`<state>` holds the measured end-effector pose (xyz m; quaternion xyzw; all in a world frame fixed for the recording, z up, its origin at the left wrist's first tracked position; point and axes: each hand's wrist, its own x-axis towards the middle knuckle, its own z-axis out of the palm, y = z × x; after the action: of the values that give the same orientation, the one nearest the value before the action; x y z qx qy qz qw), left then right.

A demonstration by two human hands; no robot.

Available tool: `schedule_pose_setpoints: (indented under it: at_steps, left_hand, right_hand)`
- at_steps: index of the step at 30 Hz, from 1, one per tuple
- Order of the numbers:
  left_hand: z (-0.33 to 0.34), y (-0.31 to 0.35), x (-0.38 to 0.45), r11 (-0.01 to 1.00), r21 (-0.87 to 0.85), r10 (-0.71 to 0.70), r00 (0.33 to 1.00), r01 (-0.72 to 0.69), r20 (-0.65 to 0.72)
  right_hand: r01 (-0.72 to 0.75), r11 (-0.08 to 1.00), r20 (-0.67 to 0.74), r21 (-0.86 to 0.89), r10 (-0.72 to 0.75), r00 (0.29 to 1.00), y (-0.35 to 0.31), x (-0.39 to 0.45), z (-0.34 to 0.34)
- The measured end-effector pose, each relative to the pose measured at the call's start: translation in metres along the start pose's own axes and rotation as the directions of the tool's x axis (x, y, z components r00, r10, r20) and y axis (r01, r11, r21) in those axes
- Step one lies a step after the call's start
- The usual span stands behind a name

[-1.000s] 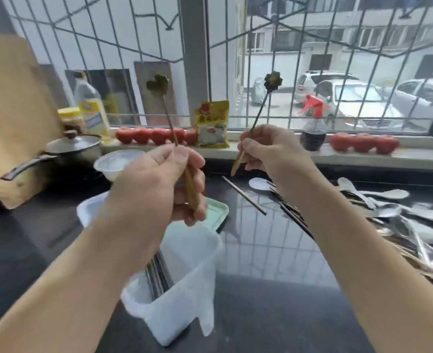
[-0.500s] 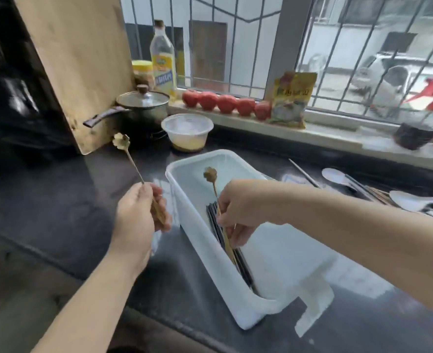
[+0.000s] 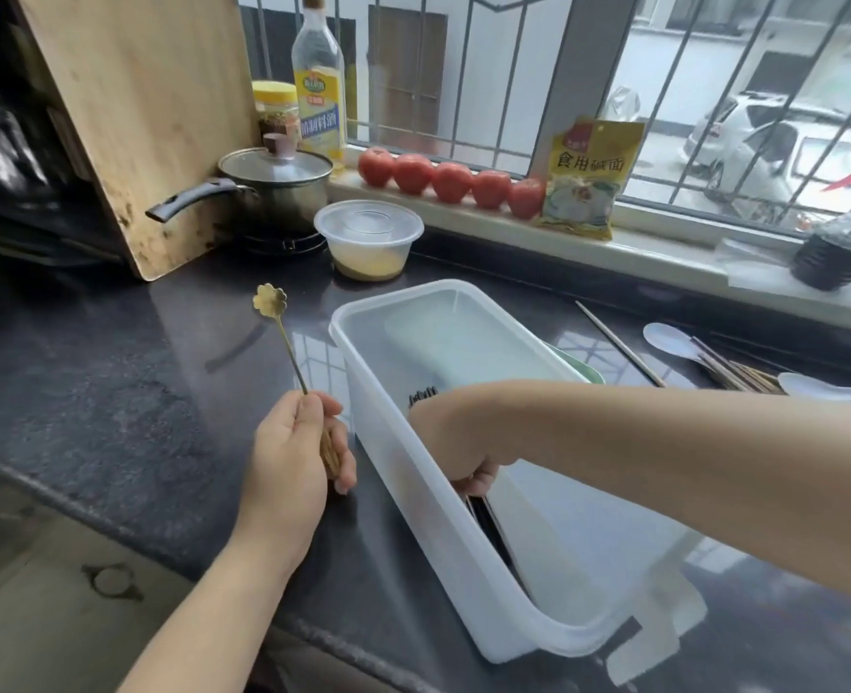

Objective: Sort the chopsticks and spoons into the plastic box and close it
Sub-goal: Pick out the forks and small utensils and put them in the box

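Dark chopsticks [image 3: 483, 512] are held in the open box [image 3: 393, 442], where the right hand [image 3: 456, 442] is sunk, grip hidden. A spoon [image 3: 283, 337] is gripped upright by the left hand [image 3: 296, 457].

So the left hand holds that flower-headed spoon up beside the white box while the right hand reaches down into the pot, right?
Not quite. In the head view the right hand reaches down into the white plastic box, not the pot, which sits lidded at the back of the counter. The rest holds: the left hand holds the flower-headed spoon up beside the box.
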<state>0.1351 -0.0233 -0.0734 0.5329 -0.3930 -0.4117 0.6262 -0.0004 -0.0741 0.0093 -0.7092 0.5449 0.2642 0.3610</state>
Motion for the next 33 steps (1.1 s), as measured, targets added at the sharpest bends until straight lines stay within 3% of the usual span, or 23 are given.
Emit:
schedule_pose_setpoints:
  at_steps: [4,7,9,12,16,18,19,22,25,27,30,33]
  left_hand:
    - [0.001,-0.002,-0.001,1.0,0.029,0.005,1.0,-0.006,0.022]
    - [0.002,0.005,-0.007,0.996,0.072,0.06,0.998,-0.06,-0.011]
    - [0.001,0.024,-0.013,0.98,0.123,0.16,0.986,-0.154,-0.037]
    - [0.004,0.074,-0.021,0.931,0.174,0.323,0.946,-0.32,0.008]
    - [0.023,0.125,-0.028,0.887,0.234,0.314,0.892,-0.398,0.326]
    - [0.034,0.133,-0.033,0.867,0.267,0.293,0.865,-0.42,0.407]
    - [0.038,0.134,-0.035,0.86,0.281,0.287,0.859,-0.426,0.425]
    - [0.035,0.131,-0.042,0.856,0.264,0.328,0.861,-0.445,0.389]
    - [0.016,0.113,-0.036,0.838,0.256,0.492,0.87,-0.482,0.028]
    - [0.004,0.082,-0.02,0.886,0.25,0.434,0.887,-0.39,-0.156]
    - [-0.001,0.03,0.001,0.955,0.254,0.192,0.973,-0.154,-0.132]
    - [0.0,0.005,0.005,0.898,0.433,0.096,0.995,-0.072,-0.033]
  right_hand:
    - [0.04,0.998,-0.093,-0.052,-0.045,0.995,0.001,-0.019,-0.011]
    - [0.16,0.981,-0.255,0.109,-0.128,0.958,0.01,-0.05,-0.032]
    - [0.335,0.911,-0.47,0.243,-0.191,0.862,0.02,-0.071,-0.047]
    - [0.624,0.702,-0.718,0.344,-0.231,0.656,0.025,-0.102,-0.061]
    - [0.869,0.387,-0.842,0.309,-0.312,0.439,0.012,-0.12,-0.069]
    - [0.91,0.343,-0.896,0.234,-0.288,0.339,0.009,-0.12,-0.071]
    - [0.907,0.353,-0.913,0.228,-0.247,0.326,0.01,-0.118,-0.072]
    - [0.858,0.447,-0.933,0.252,-0.123,0.338,0.02,-0.117,-0.078]
    - [0.75,0.632,-0.934,0.194,-0.116,0.339,0.033,-0.117,-0.084]
    - [0.643,0.743,-0.874,0.185,-0.175,0.454,0.031,-0.108,-0.081]
    - [0.499,0.847,-0.743,0.184,-0.212,0.635,0.021,-0.065,-0.063]
    - [0.392,0.902,-0.65,0.18,-0.19,0.736,0.012,-0.018,-0.049]
